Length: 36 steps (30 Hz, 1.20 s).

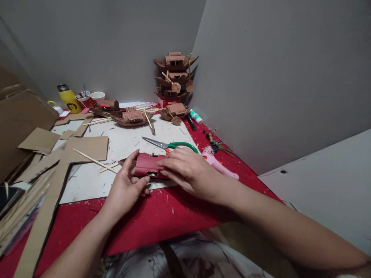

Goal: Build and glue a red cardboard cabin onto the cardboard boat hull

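A small model boat with a smooth reddish-brown curved roof lies between my hands, over the white sheet's front edge. A ragged dark opening shows in the roof's near side. My left hand grips the boat's left part, thumb on the near side and forefinger reaching to the far side. Over the right part, the bent fingers of my right hand press on the roof and hide that end. Just behind the boat lie scissors with green handles, spread a little. A pink glue gun rests right of my right hand.
More model boats stand at the back, several stacked in the corner. Cut cardboard and thin sticks lie left. A yellow bottle and cups stand back left. Red cloth covers the table; grey walls enclose it.
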Motion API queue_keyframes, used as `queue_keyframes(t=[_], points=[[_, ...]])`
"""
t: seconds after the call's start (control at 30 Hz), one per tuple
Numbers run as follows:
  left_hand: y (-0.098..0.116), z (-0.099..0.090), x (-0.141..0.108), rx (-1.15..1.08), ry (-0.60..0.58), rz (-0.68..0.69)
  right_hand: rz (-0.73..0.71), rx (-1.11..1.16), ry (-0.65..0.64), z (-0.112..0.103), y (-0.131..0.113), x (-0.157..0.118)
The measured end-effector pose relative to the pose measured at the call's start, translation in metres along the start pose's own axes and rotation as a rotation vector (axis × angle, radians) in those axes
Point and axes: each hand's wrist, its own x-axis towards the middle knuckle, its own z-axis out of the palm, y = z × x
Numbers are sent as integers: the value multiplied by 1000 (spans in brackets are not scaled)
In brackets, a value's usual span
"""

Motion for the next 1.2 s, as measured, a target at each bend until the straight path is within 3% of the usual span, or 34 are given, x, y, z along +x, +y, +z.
queue_keyframes(t=[0.33, 0.57, 0.83, 0.97, 1.1, 1.2], points=[[8, -10, -7, 40, 88, 12, 104, 51, 43, -4, 1, -21], [22, -29, -25, 70, 317, 43, 263, 54, 111, -6, 15, -47], [18, -39, -41, 119, 471, -11, 331, 61, 26, -4, 20, -61], [3, -24, -51, 405, 294, 30, 328, 50, 32, -1, 18, -61], [-9, 10, -51, 829, -5, 198, 296, 26, 129, -5, 17, -72], [-15, 28, -42, 1131, -112, 311, 330, -73, 221, -16, 24, -90]])
